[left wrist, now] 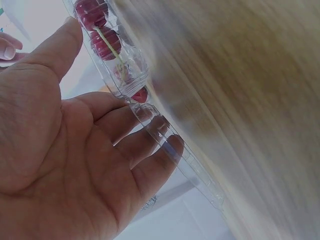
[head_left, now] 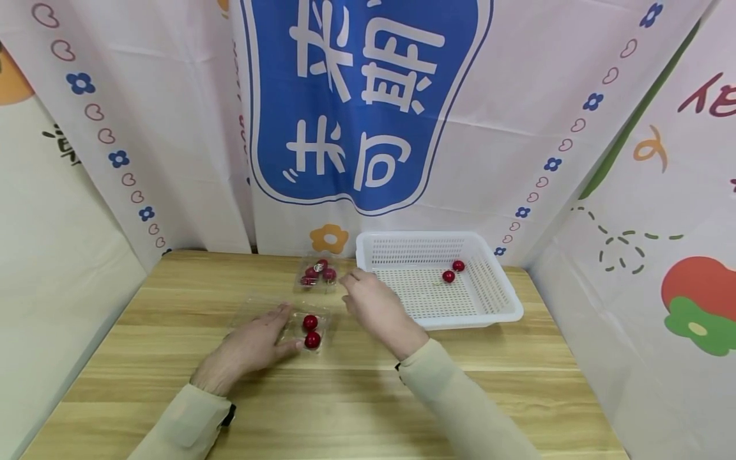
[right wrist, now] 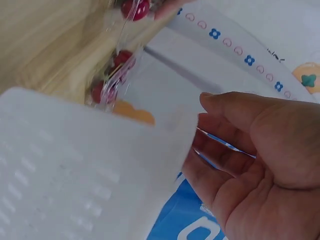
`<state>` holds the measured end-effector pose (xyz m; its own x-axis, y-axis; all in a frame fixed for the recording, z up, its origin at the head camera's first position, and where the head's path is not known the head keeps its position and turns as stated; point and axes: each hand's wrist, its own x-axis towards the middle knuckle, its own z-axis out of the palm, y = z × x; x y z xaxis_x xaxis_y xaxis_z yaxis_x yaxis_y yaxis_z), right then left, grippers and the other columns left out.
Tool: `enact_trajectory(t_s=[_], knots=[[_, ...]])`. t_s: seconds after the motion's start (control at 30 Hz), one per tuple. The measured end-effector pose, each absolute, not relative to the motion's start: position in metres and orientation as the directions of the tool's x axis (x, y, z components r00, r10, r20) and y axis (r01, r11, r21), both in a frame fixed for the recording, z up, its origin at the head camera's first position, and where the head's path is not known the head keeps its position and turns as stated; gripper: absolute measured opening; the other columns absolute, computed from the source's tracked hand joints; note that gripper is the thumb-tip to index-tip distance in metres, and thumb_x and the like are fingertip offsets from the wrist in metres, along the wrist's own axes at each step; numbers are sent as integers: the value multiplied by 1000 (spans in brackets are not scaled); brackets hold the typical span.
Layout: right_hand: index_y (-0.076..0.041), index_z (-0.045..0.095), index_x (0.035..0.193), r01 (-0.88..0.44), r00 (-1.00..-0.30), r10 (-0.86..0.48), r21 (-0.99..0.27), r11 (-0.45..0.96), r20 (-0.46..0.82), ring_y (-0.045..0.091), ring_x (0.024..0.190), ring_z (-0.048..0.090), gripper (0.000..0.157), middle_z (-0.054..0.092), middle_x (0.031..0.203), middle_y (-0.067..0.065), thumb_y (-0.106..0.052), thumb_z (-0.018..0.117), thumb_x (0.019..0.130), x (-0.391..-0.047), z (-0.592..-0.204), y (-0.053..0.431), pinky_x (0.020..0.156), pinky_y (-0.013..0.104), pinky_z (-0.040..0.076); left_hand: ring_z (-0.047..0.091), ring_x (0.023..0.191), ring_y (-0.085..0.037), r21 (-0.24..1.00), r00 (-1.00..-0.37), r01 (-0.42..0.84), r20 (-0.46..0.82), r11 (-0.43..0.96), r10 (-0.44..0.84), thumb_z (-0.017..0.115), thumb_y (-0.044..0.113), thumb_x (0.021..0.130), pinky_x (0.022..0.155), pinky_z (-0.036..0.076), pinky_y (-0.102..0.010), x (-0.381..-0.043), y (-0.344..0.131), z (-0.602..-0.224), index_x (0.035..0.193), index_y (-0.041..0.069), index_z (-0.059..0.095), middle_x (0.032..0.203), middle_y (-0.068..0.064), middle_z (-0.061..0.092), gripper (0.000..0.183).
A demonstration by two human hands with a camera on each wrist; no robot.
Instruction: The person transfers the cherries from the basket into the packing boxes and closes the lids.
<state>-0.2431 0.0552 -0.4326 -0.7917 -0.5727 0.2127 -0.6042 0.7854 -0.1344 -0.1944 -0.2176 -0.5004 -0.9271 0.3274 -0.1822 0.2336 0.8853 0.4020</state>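
Observation:
My left hand (head_left: 253, 345) rests at the left part of an opened clear plastic box (head_left: 326, 319). Two dark red cherries (head_left: 311, 331) lie in that box, one with a green stem (left wrist: 111, 42) in the left wrist view. The fingers (left wrist: 160, 165) of this hand lie extended along the thin plastic, thumb beside the cherries. By the left end of a white basket (head_left: 508, 306) is my right hand (head_left: 374, 306), its fingers loosely bent at the rim (right wrist: 187, 135) and nothing gripped. Two cherries (head_left: 453, 271) sit inside the basket.
Behind the opened box stands a closed clear box (head_left: 318, 271) with several cherries and a small round label. Both boxes and the basket are on a wooden table (head_left: 356, 415). A printed cloth (head_left: 190, 128) hangs along the table's back edge, with further cloth at both sides.

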Motion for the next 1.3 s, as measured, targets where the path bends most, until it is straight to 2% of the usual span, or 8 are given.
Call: enact_trajectory(t_s=[0.2,0.63,0.93,1.3], knots=[[2,78,143,-550,-833,-513,-205,810,206,39,129,81,35,80,142,19,-9,82,110,-257,-430,76,111,47,72,45,169,-62,399,-927,232,-184,887,326,72,57,114,140,40,-76,-194,-217,-501,180,-9,33,188,-34,32,101],[1,78,144,-426,-903,-397,-227,876,165,40,134,80,36,80,145,21,-9,82,109,-284,-437,116,118,50,68,44,168,-63,397,-928,221,-195,891,317,72,58,114,139,40,-77,-195,-218,-502,181,-7,31,188,-34,31,102],[2,76,146,-369,-929,-350,-219,903,121,41,139,77,38,78,148,23,-12,80,111,-300,-443,141,123,54,65,46,167,-62,387,-928,230,-190,893,322,72,58,114,138,42,-77,-196,-218,-503,180,-8,32,187,-35,32,102],[2,77,146,-334,-942,-316,-217,917,115,43,137,78,39,78,148,24,-17,79,111,-317,-454,170,120,58,66,46,167,-63,390,-926,236,-187,890,327,72,58,114,138,41,-77,-196,-218,-503,180,-8,32,187,-35,32,101]])
